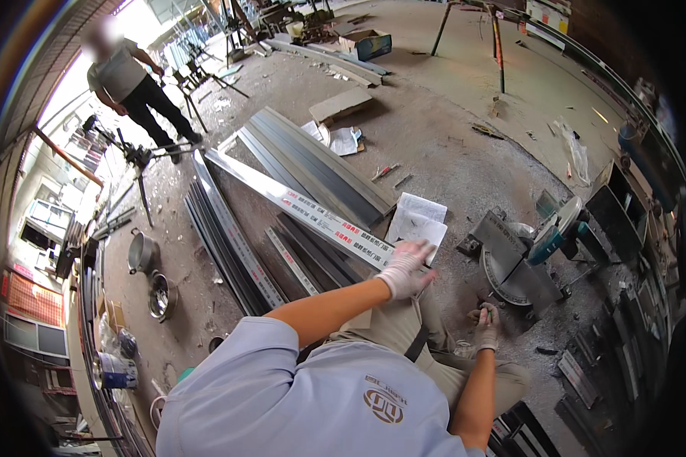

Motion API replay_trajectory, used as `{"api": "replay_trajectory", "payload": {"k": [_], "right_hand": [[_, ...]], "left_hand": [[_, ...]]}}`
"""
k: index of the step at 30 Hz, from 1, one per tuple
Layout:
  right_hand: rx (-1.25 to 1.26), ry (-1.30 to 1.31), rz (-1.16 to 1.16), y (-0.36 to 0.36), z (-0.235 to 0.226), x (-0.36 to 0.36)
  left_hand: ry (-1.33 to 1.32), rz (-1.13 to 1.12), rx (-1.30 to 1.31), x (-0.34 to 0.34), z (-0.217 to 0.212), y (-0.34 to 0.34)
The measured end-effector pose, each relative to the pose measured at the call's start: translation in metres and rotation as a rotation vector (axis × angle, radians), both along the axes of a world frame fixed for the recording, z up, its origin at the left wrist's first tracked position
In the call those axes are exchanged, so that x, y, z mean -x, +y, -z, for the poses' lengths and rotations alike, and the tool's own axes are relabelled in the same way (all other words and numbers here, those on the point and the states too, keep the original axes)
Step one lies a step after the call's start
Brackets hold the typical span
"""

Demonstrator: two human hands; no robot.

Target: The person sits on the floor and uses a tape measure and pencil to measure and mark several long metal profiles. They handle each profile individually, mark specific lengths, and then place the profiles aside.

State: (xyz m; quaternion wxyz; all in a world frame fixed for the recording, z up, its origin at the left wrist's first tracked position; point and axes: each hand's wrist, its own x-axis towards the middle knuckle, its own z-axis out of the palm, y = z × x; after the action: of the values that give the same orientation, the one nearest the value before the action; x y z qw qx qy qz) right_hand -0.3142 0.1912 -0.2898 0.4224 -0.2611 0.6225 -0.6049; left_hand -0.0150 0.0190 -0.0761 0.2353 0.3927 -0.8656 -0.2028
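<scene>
A long silvery aluminium profile (312,209), with printed film along it, slants across the floor toward my lap. Around its near end lies my left hand (409,270) in a pale glove, slightly blurred, the fingers bent over the profile. My right hand (486,329), also gloved, is closed beside my right knee. Something small and dark shows at its fingertips, too unclear to name. Just beyond the left hand are white paper sheets (419,217). A mitre saw (522,259) with a round base stands ahead of the right hand.
Grey profiles (312,167) and dark profiles (225,236) lie ahead and left. Short offcuts (579,377) crowd the right side. Two metal pots (142,251) sit at left. A person (133,84) stands near a tripod (137,156). A cardboard box (366,44) is farther off.
</scene>
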Motion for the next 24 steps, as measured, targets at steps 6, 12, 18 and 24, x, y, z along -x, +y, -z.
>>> {"api": "replay_trajectory", "payload": {"k": [6,12,18,24], "right_hand": [[-0.339,0.05,0.022,0.03,0.072,0.028],[-1.157,0.979,-0.354,0.022,-0.02,-0.011],[-1.104,0.773,-0.194,0.028,0.007,-0.031],[-0.84,0.727,-0.033,-0.015,-0.1,-0.031]], "left_hand": [[-0.252,-0.412,0.044,-0.07,0.001,-0.075],[0.099,-1.131,-0.294,-0.216,0.098,-0.105],[1.051,-1.049,-0.955,-0.267,0.123,-0.159],[1.35,-0.978,-1.056,-0.285,0.131,-0.174]]}}
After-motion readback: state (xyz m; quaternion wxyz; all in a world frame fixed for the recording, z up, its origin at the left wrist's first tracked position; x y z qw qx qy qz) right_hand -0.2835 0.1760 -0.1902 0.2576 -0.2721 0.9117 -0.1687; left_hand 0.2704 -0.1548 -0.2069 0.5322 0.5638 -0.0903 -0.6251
